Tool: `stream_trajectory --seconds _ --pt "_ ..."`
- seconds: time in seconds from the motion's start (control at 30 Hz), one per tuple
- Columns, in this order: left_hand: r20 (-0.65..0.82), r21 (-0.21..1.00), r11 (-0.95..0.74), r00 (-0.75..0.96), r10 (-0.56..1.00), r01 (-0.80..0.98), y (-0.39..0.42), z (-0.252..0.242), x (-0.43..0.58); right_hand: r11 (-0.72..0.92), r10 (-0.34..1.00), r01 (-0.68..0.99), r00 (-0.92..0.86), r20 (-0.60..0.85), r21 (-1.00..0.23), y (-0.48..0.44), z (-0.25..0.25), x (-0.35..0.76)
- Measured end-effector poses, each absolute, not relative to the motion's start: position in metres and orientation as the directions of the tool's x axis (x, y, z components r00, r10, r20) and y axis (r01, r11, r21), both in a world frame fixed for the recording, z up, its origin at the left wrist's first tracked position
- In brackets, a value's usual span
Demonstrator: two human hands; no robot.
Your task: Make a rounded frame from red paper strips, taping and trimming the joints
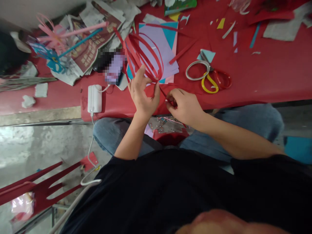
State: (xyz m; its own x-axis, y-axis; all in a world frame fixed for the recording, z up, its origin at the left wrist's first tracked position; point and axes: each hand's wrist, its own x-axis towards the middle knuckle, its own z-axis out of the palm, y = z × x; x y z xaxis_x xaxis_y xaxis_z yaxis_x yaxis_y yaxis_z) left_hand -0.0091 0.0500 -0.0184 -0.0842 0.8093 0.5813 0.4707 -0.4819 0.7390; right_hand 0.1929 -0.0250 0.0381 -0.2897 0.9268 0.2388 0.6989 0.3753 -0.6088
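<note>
My left hand (143,94) pinches a bundle of red paper strips (136,53) between thumb and fingers. Several of these strips curve into long loops that rise over lilac, blue and pink paper sheets (168,48). Close by on the right, my right hand (184,105) has its fingers curled together around the end of a narrow red strip (164,92) that runs toward the left hand. Part of that end is hidden by the fingers. Beyond the right hand lie scissors (210,84) with one yellow and one red handle, partly under a roll of tape (198,70).
On the red table (253,76), paper flowers in pink (55,35) and blue (55,60) rest on newspapers at left. A phone (114,68) is cabled to a white power bank (94,99). Paper scraps (221,23) lie at back right. A red chair (46,188) stands lower left.
</note>
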Motion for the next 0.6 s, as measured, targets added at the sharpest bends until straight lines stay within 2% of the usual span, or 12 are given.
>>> stream_trajectory --seconds 0.1,0.33,0.6 --pt "0.624 0.712 -0.491 -0.131 0.770 0.501 0.0539 -0.0219 -0.0088 0.377 0.926 0.696 -0.289 0.242 -0.611 -0.0253 0.0379 0.1930" --pt "0.579 0.742 -0.462 -0.118 0.807 0.485 0.0537 -0.0220 -0.0089 0.389 0.921 0.689 -0.294 0.255 -0.611 -0.0253 0.0370 0.1941" --pt "0.632 0.697 -0.486 -0.131 0.764 0.527 0.0503 -0.0145 -0.0053 0.391 0.920 0.681 -0.296 0.255 -0.620 -0.0251 0.0347 0.1940"
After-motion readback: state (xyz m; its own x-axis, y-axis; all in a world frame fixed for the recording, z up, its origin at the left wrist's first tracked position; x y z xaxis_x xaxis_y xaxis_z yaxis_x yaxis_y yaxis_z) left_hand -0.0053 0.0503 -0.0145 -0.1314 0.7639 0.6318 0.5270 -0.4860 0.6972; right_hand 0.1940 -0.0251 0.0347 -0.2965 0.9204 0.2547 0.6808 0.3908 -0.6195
